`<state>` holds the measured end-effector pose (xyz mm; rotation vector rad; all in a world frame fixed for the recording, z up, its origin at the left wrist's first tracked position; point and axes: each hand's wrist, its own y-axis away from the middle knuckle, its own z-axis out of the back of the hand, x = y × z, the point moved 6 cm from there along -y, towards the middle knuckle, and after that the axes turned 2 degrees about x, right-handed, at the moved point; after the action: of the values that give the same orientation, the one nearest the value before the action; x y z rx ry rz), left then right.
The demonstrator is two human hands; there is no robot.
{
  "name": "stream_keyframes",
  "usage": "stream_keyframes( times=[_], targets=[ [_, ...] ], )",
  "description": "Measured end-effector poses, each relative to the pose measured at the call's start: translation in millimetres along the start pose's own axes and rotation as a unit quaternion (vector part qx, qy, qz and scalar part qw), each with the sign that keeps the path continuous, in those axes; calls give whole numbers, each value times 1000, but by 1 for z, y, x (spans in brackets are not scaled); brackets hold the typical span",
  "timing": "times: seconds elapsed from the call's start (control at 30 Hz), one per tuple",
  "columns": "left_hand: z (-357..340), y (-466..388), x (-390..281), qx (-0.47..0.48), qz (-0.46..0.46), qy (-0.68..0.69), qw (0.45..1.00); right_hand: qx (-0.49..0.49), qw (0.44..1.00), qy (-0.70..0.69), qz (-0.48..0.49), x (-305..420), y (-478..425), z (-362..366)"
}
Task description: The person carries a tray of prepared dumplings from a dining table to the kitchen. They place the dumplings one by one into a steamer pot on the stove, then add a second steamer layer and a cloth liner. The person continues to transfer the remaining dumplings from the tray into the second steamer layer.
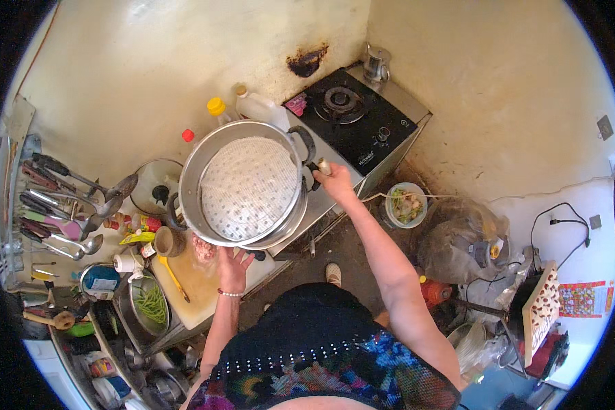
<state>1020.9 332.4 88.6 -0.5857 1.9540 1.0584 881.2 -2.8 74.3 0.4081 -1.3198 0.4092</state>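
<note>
A large metal steamer pot (246,179) with a perforated bottom sits in front of me, overlapping another metal pot (293,225) beneath it. My right hand (336,184) is closed at a black side handle (312,180) on the right, with a small pale cylindrical piece (324,165) showing at the fingers. At the steamer's near rim is my left hand (233,271), wearing a beaded bracelet (229,293). Its fingers are spread and partly hidden by the rim, so its hold is unclear. Pinkish minced meat (203,250) shows beside it on a cutting board (197,302).
A gas stove (351,115) stands at the back right, a kettle (376,64) behind it. Plastic bottles (259,107) line the wall. Left are a glass lid (159,174), hanging ladles (115,192), a yellow utensil (174,279) and a bowl of green beans (151,302). A bucket (406,205) holds scraps.
</note>
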Motion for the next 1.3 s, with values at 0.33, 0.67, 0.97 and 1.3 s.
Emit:
stream_keyframes(
  times=[0.33, 0.67, 0.97, 1.3],
  targets=[
    [5, -12, 1, 5, -29, 47, 998, 53, 998, 7, 21, -3, 4, -10],
    [9, -82, -36, 28, -93, 35, 995, 34, 999, 35, -14, -1, 71, -1],
    [11, -86, -52, -25, -148, 13, 989, 72, 996, 35, -42, -6, 79, -7],
    [-2, -67, -13, -55, -41, 41, 997, 51, 998, 17, 24, -5, 64, -22]
  ],
)
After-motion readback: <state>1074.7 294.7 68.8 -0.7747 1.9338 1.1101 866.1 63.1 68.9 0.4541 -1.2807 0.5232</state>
